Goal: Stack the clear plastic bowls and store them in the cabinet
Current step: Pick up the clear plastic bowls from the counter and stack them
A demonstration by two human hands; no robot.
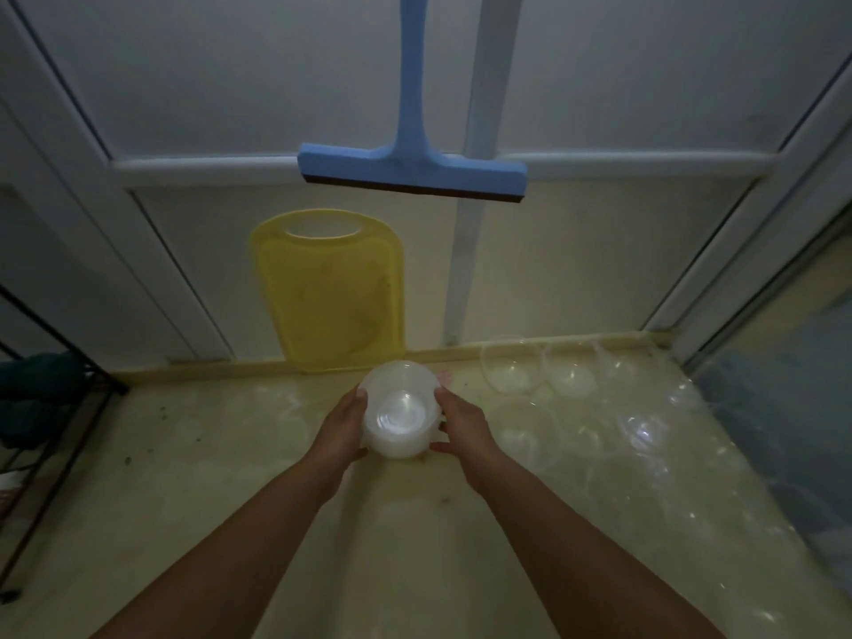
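Observation:
A stack of clear plastic bowls [399,410] is held between both my hands, above the pale countertop [230,477] near the wall. My left hand [340,428] grips its left side and my right hand [463,428] grips its right side. Several loose clear bowls lie on the counter to the right: one [511,367] and another [570,373] by the back ledge, one [523,431] nearer me, and a domed one [643,428] further right. No cabinet is visible.
A yellow cutting board [332,292] leans against the wall right behind the stack. A blue squeegee [412,168] hangs above it. A black wire rack [41,408] with dark cloth stands at the left. A window frame [737,269] bounds the right.

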